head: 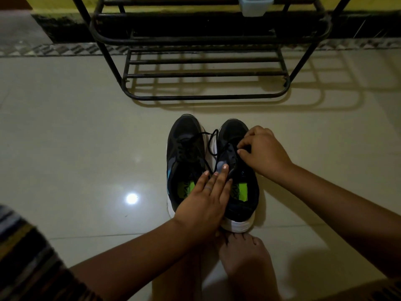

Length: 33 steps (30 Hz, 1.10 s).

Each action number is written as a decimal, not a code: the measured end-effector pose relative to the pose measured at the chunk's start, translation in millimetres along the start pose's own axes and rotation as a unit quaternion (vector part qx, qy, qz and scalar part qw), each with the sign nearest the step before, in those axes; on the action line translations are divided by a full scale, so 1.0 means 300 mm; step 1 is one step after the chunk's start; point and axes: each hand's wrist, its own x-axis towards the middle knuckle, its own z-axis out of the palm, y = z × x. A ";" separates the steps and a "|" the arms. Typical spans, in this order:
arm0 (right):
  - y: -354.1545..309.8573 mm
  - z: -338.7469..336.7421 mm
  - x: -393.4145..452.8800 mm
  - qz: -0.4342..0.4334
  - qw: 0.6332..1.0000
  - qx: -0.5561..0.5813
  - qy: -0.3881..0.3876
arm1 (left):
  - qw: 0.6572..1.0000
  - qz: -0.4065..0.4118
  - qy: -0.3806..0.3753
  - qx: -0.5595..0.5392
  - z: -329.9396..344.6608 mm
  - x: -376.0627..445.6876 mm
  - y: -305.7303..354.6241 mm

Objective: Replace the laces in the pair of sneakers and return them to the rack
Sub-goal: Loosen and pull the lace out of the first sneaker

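- Black mesh sneakers stand side by side on the pale tiled floor [76,137], toes toward the metal shoe rack [208,61] and just short of its lowest shelf; both sneakers show green insoles.
- Left sneaker [184,148] looks laced through its eyelets, with loose ends trailing; right sneaker [236,170] is the one being worked on.
- Right hand [264,151] is bunched over the right sneaker's eyelet row, fingertips pinched at the black lace [211,142]; whether they have the lace firmly I cannot tell, since the dark cord merges with the dark upper.
- Left hand [206,198] lies flat and unclenched across the two collars, fingers steadying the right sneaker's tongue; it grasps nothing.
- By my reading, the step in hand is lace work on the right sneaker; whether unthreading or rethreading cannot be judged from this view.
- Next move likely calls for drawing the lace through one eyelet at a time while the left hand braces the sneaker; returning the pair to the rack is not yet done.
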 end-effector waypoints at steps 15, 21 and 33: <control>0.039 -0.013 -0.011 0.036 0.990 0.123 0.058 | 0.999 0.011 0.030 0.023 0.006 0.003 -0.006; 0.138 -0.088 0.030 0.275 0.879 0.370 0.124 | 1.000 0.003 0.011 0.005 -0.003 -0.001 -0.008; 0.042 -0.026 0.002 0.006 0.992 0.116 0.048 | 0.999 -0.006 -0.042 -0.014 -0.023 0.001 0.000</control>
